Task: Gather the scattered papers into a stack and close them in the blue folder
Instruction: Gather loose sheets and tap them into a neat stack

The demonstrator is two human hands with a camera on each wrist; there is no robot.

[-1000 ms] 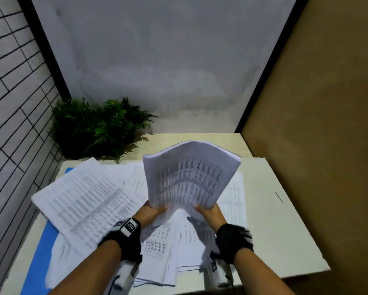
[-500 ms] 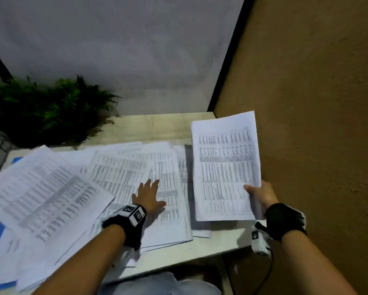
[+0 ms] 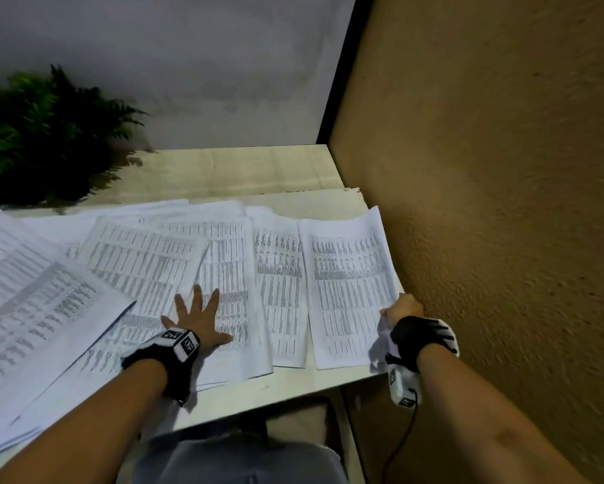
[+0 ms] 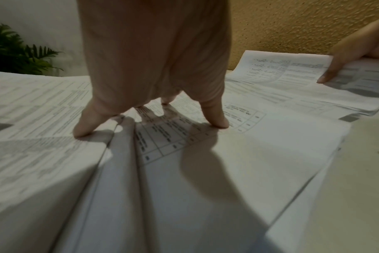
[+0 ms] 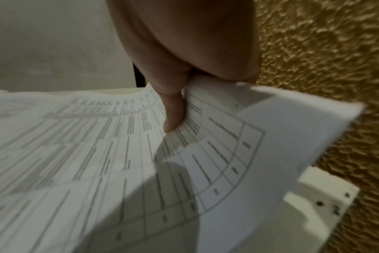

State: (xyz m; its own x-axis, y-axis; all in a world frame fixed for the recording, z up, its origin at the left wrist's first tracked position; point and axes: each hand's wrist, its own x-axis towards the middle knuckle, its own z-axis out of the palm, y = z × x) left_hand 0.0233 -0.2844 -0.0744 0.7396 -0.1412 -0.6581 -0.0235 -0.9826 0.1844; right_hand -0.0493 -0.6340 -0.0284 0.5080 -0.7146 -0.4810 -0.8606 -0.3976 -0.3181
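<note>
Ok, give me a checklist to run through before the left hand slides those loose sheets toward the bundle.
1. Right hand grips the gathered bundle by its near right edge: ok.
2. Left hand lies flat, fingers spread, on the loose sheets: ok.
3. Bundle is down on the table, not in the air: ok.
4. Sheets squared into one stack: not ok, they lie fanned and overlapping.
5. Blue folder located and open: cannot tell, none is visible now.
6. Plant stands behind the papers, clear of the slide: ok.
</note>
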